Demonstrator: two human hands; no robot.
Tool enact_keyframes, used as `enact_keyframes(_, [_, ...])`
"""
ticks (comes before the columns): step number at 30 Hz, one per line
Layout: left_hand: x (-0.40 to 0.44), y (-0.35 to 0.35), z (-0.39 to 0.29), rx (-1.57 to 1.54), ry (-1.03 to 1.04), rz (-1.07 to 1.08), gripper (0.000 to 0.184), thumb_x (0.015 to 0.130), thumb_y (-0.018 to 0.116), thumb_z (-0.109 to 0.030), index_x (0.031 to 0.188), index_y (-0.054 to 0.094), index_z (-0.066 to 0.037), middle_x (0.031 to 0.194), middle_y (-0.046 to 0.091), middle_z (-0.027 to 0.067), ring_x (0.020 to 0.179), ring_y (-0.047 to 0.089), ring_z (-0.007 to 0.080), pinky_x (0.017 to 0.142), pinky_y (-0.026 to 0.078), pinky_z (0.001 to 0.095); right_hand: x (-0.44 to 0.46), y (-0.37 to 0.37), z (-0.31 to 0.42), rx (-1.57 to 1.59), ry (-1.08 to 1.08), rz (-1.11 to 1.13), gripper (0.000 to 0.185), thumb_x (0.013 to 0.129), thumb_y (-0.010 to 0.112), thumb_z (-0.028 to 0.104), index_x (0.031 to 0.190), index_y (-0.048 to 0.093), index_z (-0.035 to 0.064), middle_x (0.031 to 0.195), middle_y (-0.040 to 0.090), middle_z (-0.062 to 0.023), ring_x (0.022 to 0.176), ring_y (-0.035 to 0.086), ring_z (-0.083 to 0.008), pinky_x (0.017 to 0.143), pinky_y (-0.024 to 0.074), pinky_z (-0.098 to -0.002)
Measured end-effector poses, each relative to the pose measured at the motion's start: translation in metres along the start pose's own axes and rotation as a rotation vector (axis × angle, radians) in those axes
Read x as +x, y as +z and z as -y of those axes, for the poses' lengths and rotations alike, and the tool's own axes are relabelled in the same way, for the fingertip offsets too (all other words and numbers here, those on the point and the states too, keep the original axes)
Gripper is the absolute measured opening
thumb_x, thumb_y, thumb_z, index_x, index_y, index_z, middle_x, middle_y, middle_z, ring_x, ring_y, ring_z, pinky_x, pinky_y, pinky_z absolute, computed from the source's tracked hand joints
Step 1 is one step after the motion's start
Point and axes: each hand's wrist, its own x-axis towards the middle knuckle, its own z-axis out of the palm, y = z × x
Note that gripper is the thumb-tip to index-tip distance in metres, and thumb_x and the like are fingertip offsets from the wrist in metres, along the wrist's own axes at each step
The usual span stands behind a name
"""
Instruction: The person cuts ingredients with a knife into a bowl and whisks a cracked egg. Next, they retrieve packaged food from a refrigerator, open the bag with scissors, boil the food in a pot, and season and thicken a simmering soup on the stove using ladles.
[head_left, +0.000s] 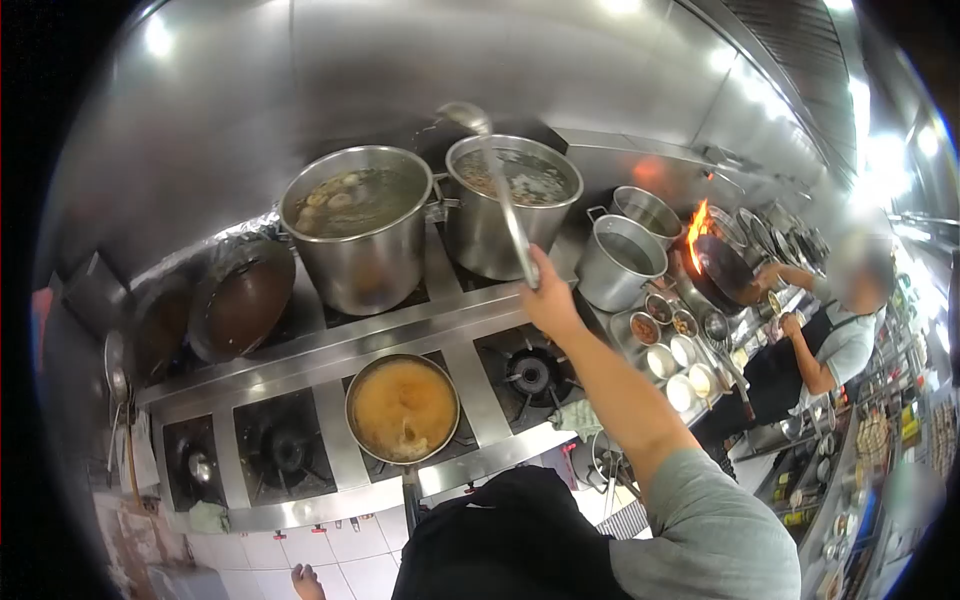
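Note:
My right hand (pixel 550 297) is closed round the handle of a long metal ladle (pixel 507 200). Its bowl is raised above the back rim of a tall stockpot (pixel 490 235) of cloudy liquid. Left of that pot stands another large stockpot (pixel 370 268), with pale chunks in its broth. My left hand (pixel 308 582) hangs low at the bottom edge, partly cut off, with fingers loosely apart and nothing visible in them. On a front burner, between my hands, sits a frying pan (pixel 403 410) of orange-brown liquid with a pale lump near its handle side.
Two dark woks (pixel 243 300) lean at the back left. Bare burners (pixel 528 374) flank the frying pan. Smaller pots (pixel 622 262) and several seasoning containers (pixel 661 361) stand to the right. Beyond them a co-worker (pixel 835 340) tilts a flaming wok (pixel 724 272).

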Motion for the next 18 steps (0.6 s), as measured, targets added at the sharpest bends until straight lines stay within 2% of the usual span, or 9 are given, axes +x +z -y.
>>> enact_keyframes(1, [0.004,0.009,-0.011,0.010,0.077,0.010,0.044,0.094,0.064,-0.021,0.135,0.053,-0.010,0.090,0.061,-0.0009,0.067,0.051,0.0089,0.050,0.035,0.0252,-0.009,-0.018,-0.012,0.096,0.106,-0.071,0.071,0.091,0.064,0.012,0.157,0.038,0.0148,0.104,0.071,-0.0246,0.084,0.069,-0.0366,0.083,0.0547,-0.0408])
enact_keyframes(3, [0.001,0.034,-0.017,0.045,0.091,0.068,0.044,0.093,0.064,-0.018,0.135,0.053,-0.009,0.089,0.061,-0.0004,0.067,0.052,0.0092,0.050,0.036,0.0254,-0.017,-0.041,-0.081,-0.017,-0.012,-0.296,0.071,0.092,0.067,0.012,0.157,0.038,0.0128,0.116,0.070,-0.0235,0.087,0.070,-0.0330,0.086,0.0547,-0.0399])
enact_keyframes(5, [-0.021,0.061,-0.023,0.110,0.027,0.157,0.046,0.093,0.066,-0.014,0.136,0.052,-0.009,0.087,0.061,0.0006,0.066,0.053,0.0100,0.049,0.037,0.0262,-0.037,-0.088,-0.094,0.009,0.147,-0.328,0.075,0.091,0.067,0.015,0.158,0.035,0.0128,0.137,0.061,-0.0277,0.127,0.061,-0.0411,0.105,0.0473,-0.0440])
enact_keyframes(6, [-0.037,0.076,-0.018,0.083,-0.020,0.179,0.043,0.093,0.066,-0.014,0.134,0.053,-0.009,0.087,0.062,0.0009,0.066,0.054,0.0105,0.049,0.038,0.0263,-0.040,-0.104,-0.115,0.011,0.154,-0.336,0.075,0.091,0.067,0.015,0.158,0.035,0.0128,0.137,0.061,-0.0277,0.127,0.061,-0.0411,0.105,0.0473,-0.0440])
enact_keyframes(10, [-0.084,0.110,0.028,0.077,-0.165,0.286,0.036,0.094,0.067,-0.019,0.127,0.059,-0.009,0.084,0.063,0.0008,0.067,0.056,0.0112,0.051,0.041,0.0272,-0.027,-0.151,-0.233,-0.064,0.382,-0.273,0.065,0.086,0.065,0.009,0.148,0.046,0.0028,0.124,0.066,-0.0314,0.118,0.065,-0.0421,0.102,0.0496,-0.0428])
enact_keyframes(15, [-0.170,0.112,0.064,0.618,-0.091,0.432,0.044,0.095,0.074,-0.032,0.129,0.065,-0.005,0.069,0.065,0.0030,0.053,0.053,0.0106,0.046,0.044,0.0280,0.019,-0.199,-0.298,-0.086,0.478,-0.046,0.045,0.082,0.065,0.007,0.125,0.064,-0.0069,0.101,0.073,-0.0256,0.095,0.073,-0.0366,0.082,0.0564,-0.0441])
enact_keyframes(16, [-0.180,0.106,0.066,0.592,-0.047,0.527,0.033,0.100,0.057,-0.030,0.122,0.070,-0.007,0.070,0.064,0.0027,0.055,0.052,0.0110,0.051,0.045,0.0295,0.026,-0.206,-0.294,0.005,0.580,0.029,0.038,0.082,0.066,0.006,0.116,0.066,-0.0083,0.096,0.073,-0.0226,0.085,0.073,-0.0322,0.071,0.0558,-0.0435])
enact_keyframes(17, [-0.186,0.098,0.070,0.565,-0.003,0.621,0.041,0.106,0.041,-0.027,0.114,0.076,-0.009,0.072,0.064,0.0023,0.056,0.052,0.0114,0.056,0.047,0.0310,0.033,-0.211,-0.295,0.096,0.680,0.105,0.030,0.082,0.066,0.005,0.108,0.067,-0.0097,0.091,0.073,-0.0196,0.076,0.073,-0.0278,0.060,0.0551,-0.0430])
enact_keyframes(18, [-0.192,0.094,0.075,0.564,-0.004,0.618,0.041,0.106,0.041,-0.027,0.114,0.076,-0.009,0.072,0.064,0.0023,0.056,0.052,0.0114,0.056,0.047,0.0310,0.042,-0.215,-0.298,0.097,0.679,0.107,0.030,0.082,0.066,0.005,0.108,0.067,-0.0097,0.091,0.073,-0.0196,0.076,0.073,-0.0278,0.060,0.0551,-0.0430])
